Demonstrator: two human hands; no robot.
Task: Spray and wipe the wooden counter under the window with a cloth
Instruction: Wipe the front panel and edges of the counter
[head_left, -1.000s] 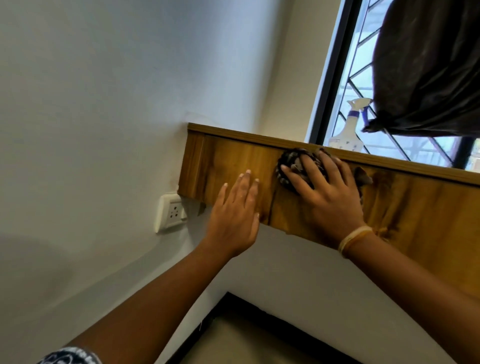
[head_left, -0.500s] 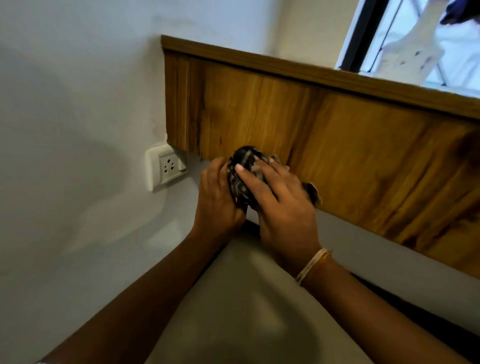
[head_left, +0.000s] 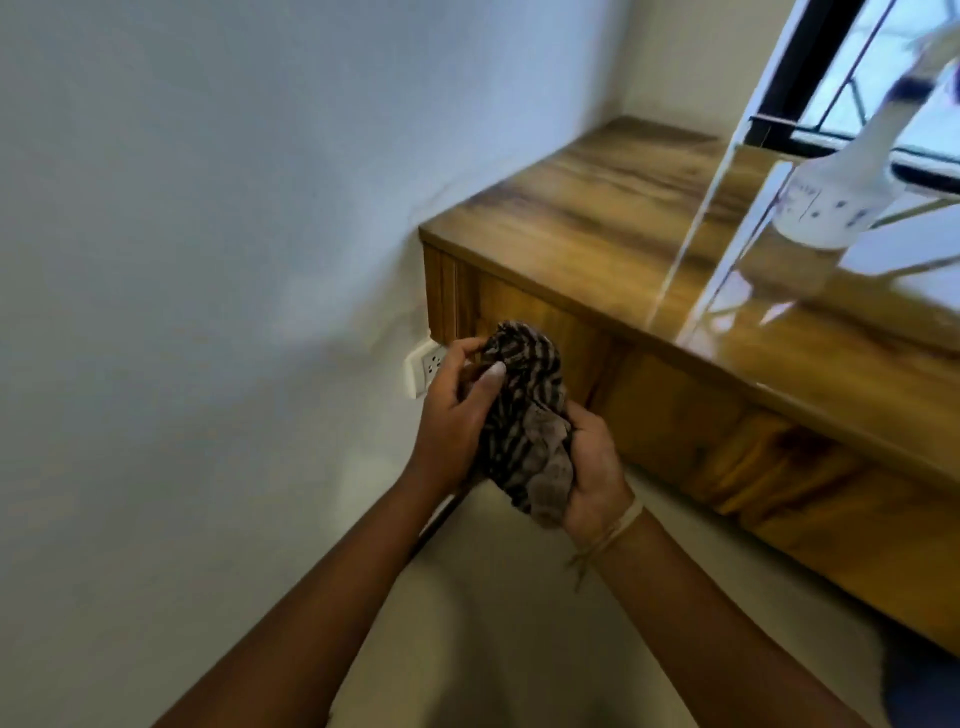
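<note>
My left-hand fingers (head_left: 470, 358) are curled over the top of the striped cloth (head_left: 524, 415), thumb pressed along its upper fold, so that hand has a real pinch on it. My right hand (head_left: 592, 467) cups the lower bunch from beneath, fingers wrapped up into the fabric; both hands grip the same wad at once. The cloth is balled up between my palms, held in the air just in front of the desk's front panel (head_left: 675, 415), not touching any wood that I can make out. I judge I am refolding or turning it to a fresh face between wipes.

Out from my hands, the wall socket (head_left: 423, 366) sits just behind my left knuckles, tucked under the desk's corner. Above and to the right runs the wooden desk (head_left: 597, 223) top, under the window (head_left: 852, 88). It shows a glossy sheen with the window bars mirrored in it; whether that is spray or just polish I cannot tell. The spray bottle (head_left: 841, 182) stands on the top, near the window and well apart from my hands, blurred.

As for progress, I would guess spraying has been done at some point, since the bottle is parked and the cloth is in use, but nothing here proves it. What is left, by my reckoning: bring the regathered cloth back onto the wood and work across the top, as the frame shows no stretch that is plainly finished
</note>
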